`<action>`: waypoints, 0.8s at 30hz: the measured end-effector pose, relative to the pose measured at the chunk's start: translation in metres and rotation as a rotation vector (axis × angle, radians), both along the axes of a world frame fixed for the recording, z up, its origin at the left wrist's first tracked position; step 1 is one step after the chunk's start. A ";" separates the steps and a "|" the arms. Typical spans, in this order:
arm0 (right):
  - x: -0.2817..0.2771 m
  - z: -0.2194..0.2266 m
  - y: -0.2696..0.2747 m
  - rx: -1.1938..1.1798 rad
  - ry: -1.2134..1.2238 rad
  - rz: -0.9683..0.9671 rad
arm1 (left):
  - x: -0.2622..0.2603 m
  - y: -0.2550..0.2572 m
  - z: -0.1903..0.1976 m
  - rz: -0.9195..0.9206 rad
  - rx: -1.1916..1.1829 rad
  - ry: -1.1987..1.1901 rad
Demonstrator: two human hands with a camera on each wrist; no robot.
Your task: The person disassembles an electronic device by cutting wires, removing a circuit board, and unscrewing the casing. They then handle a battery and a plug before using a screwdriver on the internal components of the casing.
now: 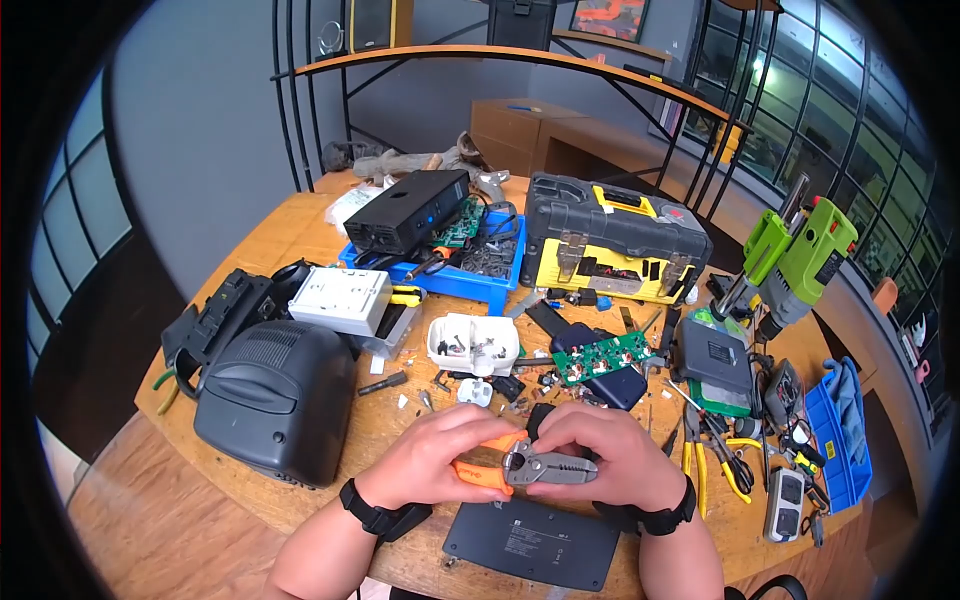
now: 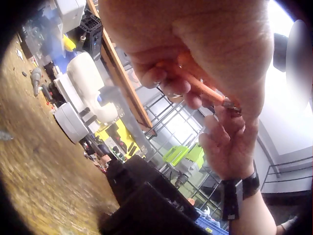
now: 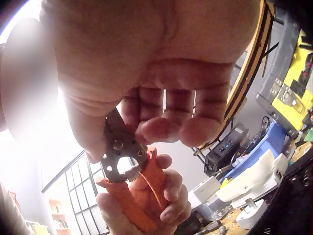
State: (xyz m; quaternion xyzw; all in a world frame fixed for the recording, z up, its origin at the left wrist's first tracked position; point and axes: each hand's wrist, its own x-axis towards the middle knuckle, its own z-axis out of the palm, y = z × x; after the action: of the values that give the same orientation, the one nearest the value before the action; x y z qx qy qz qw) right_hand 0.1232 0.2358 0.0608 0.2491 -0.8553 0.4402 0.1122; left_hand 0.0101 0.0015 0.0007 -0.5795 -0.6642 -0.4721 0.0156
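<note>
A wire-stripper-type plier with orange handles and a grey metal head is held level above the table's front edge in the head view. My left hand grips its orange handles. The thumb and fingers of my right hand pinch the metal head. In the right wrist view the orange handles stand apart, with the left fingers round them and the right thumb and fingers at the head. Beneath both hands lies a flat black panel with printed text.
Around lie a black rounded housing, a white parts tray, a green circuit board, a yellow-black toolbox, yellow-handled pliers, a power strip and a green drill on a stand. Small parts are scattered between them.
</note>
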 end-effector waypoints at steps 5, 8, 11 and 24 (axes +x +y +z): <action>-0.001 -0.001 0.001 0.003 0.008 0.005 | 0.000 -0.001 0.000 0.010 -0.040 -0.018; 0.001 0.001 -0.001 -0.018 -0.046 -0.017 | 0.001 -0.002 0.001 0.011 -0.037 -0.020; 0.003 0.003 -0.003 0.009 -0.044 -0.071 | 0.000 -0.002 0.003 0.009 -0.034 -0.024; 0.021 0.012 0.021 0.168 -0.023 -0.239 | 0.003 -0.018 0.013 0.290 -0.081 -0.047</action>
State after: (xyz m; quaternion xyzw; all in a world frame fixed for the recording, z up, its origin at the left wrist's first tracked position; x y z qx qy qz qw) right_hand 0.1438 0.2567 0.0725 0.1488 -0.9140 0.3533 0.1326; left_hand 0.0132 -0.0160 0.0140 -0.4665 -0.7595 -0.4513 0.0446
